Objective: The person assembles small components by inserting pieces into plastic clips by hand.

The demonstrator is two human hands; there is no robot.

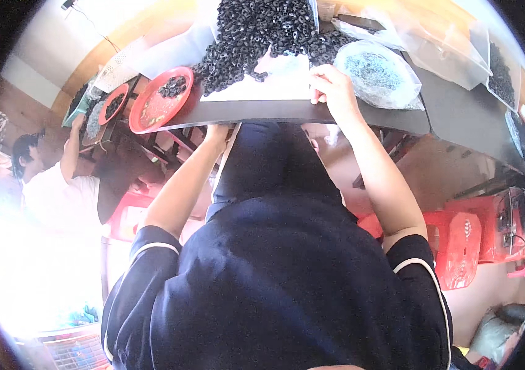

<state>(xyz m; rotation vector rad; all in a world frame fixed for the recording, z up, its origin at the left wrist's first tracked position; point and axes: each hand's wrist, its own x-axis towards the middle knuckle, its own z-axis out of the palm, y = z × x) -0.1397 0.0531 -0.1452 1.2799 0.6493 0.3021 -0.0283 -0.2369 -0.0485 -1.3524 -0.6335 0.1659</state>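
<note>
My right hand (334, 88) rests at the right end of a white sheet (239, 94) on the dark table, its fingers curled. Whether a small piece is between the fingertips cannot be made out. Just right of it sits a clear plastic bag (375, 74) of small greyish pieces. My left hand (218, 133) is low at the table's front edge, its fingers hidden beneath the tabletop. Beyond the sheet spreads a heap of small black plastic parts (262, 32), a few lying loose on the white. A red plastic dish (156, 111) left of the heap holds more black parts.
At the left, a person in a white shirt (59, 194) reaches to another table with a red dish (114, 104) and a green tray (77, 111). Translucent bins (461, 64) stand at the right. Red plastic stools (463, 249) are on the floor behind to my right.
</note>
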